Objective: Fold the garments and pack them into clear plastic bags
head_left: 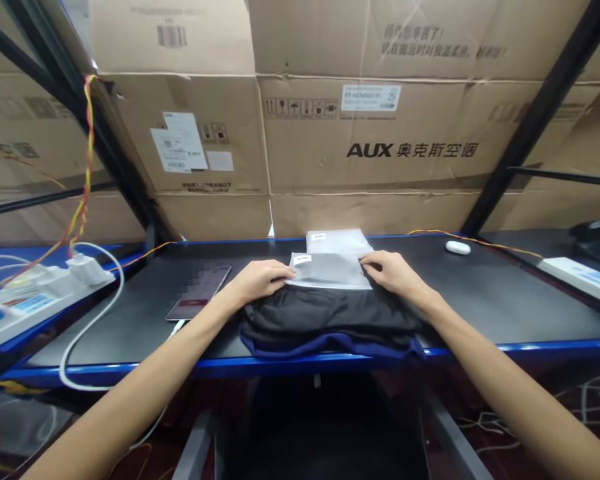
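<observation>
A translucent plastic bag (333, 273) with a small white label lies over the back of some folded black cloth (325, 310). At the bag's left edge, my left hand (264, 279) is closed, thumb and fingers pinching the plastic. My right hand (393, 270) has its fingers pressed together on the upper right edge of the same bag. Just behind it lies another translucent bag (341, 239), also labelled, partly covered by the front one. Dark blue cloth (325, 345) shows beneath the black cloth, along the front edge of the table.
A phone (200, 291) with a white cable lies left of my left hand. A white power strip (45, 293) stands far left, another (580, 277) far right. A small white case (458, 248) sits at the back right. Large cardboard boxes (305, 160) stand behind the table (480, 300).
</observation>
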`<state>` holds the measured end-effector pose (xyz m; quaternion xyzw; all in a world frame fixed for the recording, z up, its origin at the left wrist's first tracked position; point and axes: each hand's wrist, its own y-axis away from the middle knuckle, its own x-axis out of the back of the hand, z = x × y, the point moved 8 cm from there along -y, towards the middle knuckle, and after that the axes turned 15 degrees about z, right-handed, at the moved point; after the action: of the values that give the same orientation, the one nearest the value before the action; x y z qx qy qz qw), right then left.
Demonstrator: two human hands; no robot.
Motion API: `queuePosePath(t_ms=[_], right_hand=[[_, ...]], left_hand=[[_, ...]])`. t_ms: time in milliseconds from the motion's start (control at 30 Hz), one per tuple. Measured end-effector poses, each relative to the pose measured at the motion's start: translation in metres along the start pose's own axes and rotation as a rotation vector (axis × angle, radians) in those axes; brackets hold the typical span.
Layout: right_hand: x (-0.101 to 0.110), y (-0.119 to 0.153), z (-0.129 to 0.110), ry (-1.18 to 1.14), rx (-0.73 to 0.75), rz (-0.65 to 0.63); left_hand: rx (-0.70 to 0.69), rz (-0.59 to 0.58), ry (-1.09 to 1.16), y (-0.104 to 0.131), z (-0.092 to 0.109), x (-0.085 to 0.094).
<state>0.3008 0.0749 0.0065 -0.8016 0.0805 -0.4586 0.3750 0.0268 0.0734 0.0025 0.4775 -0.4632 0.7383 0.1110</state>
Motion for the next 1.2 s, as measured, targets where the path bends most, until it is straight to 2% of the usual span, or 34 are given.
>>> queuePosePath(t_ms=[133, 333, 467, 700, 833, 933, 1067, 1200], right_hand=[[0.003, 0.002, -0.022, -0.118, 0.057, 0.031], [-0.013, 0.013, -0.072, -0.224, 0.300, -0.076], [-0.026, 0.012, -0.105, -0.153, 0.428, -0.127], [-0.055, 0.002, -0.156, 0.149, 0.638, -0.036], [-0.070, 0.002, -0.166, 0.239, 0.712, 0.025], [-0.070, 0.004, -0.167, 0.246, 0.755, 0.051], [-0.056, 0.011, -0.159, 0.262, 0.786, 0.085], [-0.027, 0.021, -0.141, 0.255, 0.811, 0.185]], left_hand=[[-0.021, 0.016, 0.014, 0.001, 0.005, -0.001], [-0.042, 0.007, -0.051, 0.001, 0.010, -0.001], [-0.086, 0.046, -0.041, 0.001, 0.013, 0.000], [-0.125, 0.157, 0.017, 0.003, 0.015, 0.003], [-0.134, 0.152, 0.014, 0.002, 0.016, 0.002], [-0.135, 0.137, 0.017, 0.002, 0.017, 0.001], [-0.134, 0.137, 0.009, 0.001, 0.017, 0.003], [-0.094, 0.156, -0.028, 0.000, 0.012, 0.008]])
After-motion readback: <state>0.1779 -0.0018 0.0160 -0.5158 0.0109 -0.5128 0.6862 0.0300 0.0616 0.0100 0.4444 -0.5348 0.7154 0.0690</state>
